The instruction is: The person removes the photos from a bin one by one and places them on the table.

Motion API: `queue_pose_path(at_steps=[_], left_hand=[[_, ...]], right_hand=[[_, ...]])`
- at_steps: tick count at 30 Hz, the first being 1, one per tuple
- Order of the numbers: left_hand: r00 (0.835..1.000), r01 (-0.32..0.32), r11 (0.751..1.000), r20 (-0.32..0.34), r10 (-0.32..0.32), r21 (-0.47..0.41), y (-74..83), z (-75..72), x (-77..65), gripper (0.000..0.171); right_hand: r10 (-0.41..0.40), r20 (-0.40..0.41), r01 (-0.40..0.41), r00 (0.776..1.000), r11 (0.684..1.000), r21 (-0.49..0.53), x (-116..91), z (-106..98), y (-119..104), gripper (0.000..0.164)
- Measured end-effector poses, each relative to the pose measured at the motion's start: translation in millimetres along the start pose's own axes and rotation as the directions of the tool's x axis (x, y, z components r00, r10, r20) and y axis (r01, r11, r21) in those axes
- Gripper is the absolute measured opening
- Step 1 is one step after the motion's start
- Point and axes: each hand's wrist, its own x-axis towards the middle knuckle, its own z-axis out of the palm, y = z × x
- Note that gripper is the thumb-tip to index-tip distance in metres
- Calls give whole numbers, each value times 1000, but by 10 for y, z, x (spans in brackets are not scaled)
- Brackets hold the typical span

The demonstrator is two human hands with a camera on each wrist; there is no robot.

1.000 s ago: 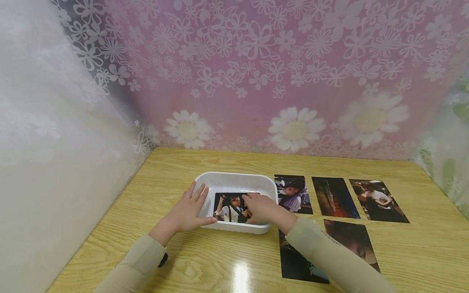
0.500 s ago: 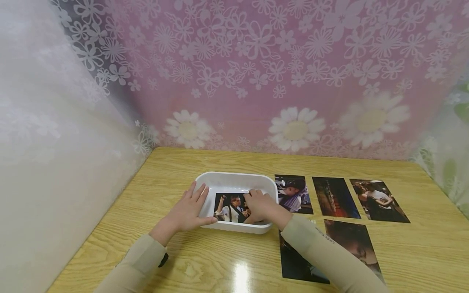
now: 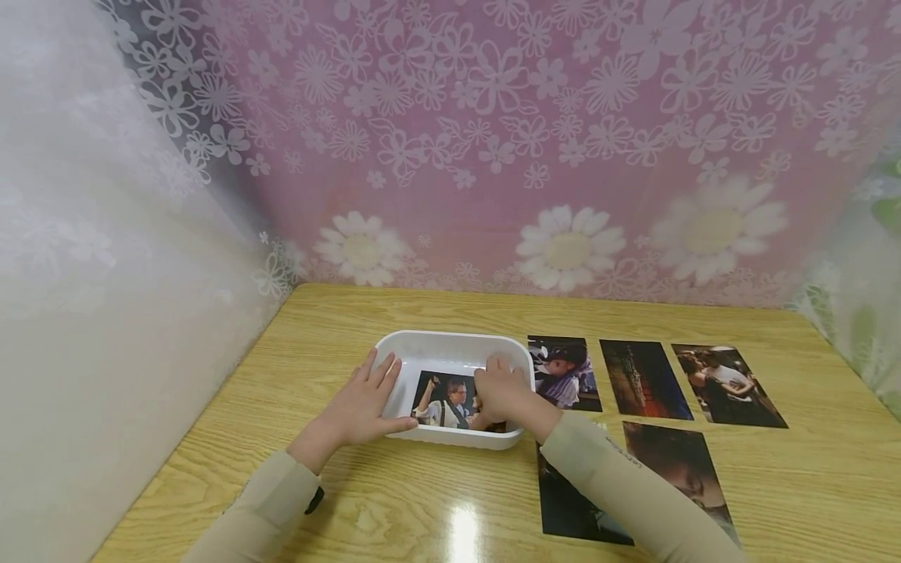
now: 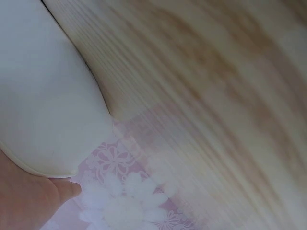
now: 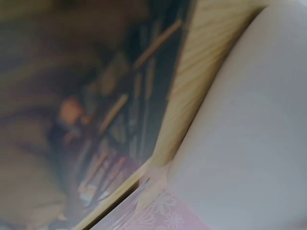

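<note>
Five more prints lie flat on the table (image 3: 366, 500), right of the tray (image 3: 450, 342): three in a far row (image 3: 644, 378), two nearer (image 3: 677, 461), the nearest partly under the right sleeve (image 3: 626, 500). Behind all of it hangs a pink flowered curtain (image 3: 535, 141).

Largest first, then. Table: glossy wood grain, so probably slick under thin paper. Tray: white plastic, shallow, rounded corners, sitting near the table's left side; likely light enough to skid when nudged, hence worth steadying by the rim. Left hand (image 3: 360, 407): fingers straight and spread, laid flat over the tray's left rim and wall, gripping nothing; a fingertip (image 4: 64, 190) shows beside the white wall (image 4: 43, 96) in the left wrist view. Right hand (image 3: 501, 392): inside the tray at the right end, fingers bent down onto the photo (image 3: 445, 399); pinching its edge or merely pressing on it, cannot tell. Right wrist view too blurred to settle that, showing only the white wall (image 5: 249, 124) and a dark print (image 5: 96, 110).

Photo: lying on the tray floor, right part hidden by the hand. Judging by look, featherweight, thin, bendy, glossy and easy to crease or smudge. Best taken by an edge or corner between thumb and fingertip, not by the face; lying flat against the tray floor, probably needs one edge lifted first.
</note>
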Motion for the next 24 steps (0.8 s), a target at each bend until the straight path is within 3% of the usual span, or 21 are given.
queue_pose_path(at_steps=[4, 8, 12, 15, 19, 24], left_hand=[[1000, -1, 1000, -1, 1, -13, 4, -4, 0, 97], [1000, -5, 1000, -7, 5, 1, 6, -4, 2, 97], [1000, -2, 1000, 3, 2, 0, 6, -1, -6, 97], [1000, -2, 1000, 0, 2, -6, 4, 0, -10, 98], [1000, -8, 1000, -13, 8, -4, 1, -1, -7, 97], [1000, -3, 1000, 4, 3, -3, -6, -4, 0, 97]], right_hand=[[-51, -106, 53, 993, 998, 18, -37, -40, 17, 53], [-102, -233, 117, 967, 992, 51, -103, -105, 25, 35], [-108, -308, 147, 945, 984, 103, -208, -195, 29, 17], [-92, -345, 159, 934, 972, 171, -305, -275, 46, 17], [-52, -402, 187, 914, 934, 306, -448, -379, 112, 18], [36, -481, 224, 876, 853, 472, -669, -531, 280, 17]])
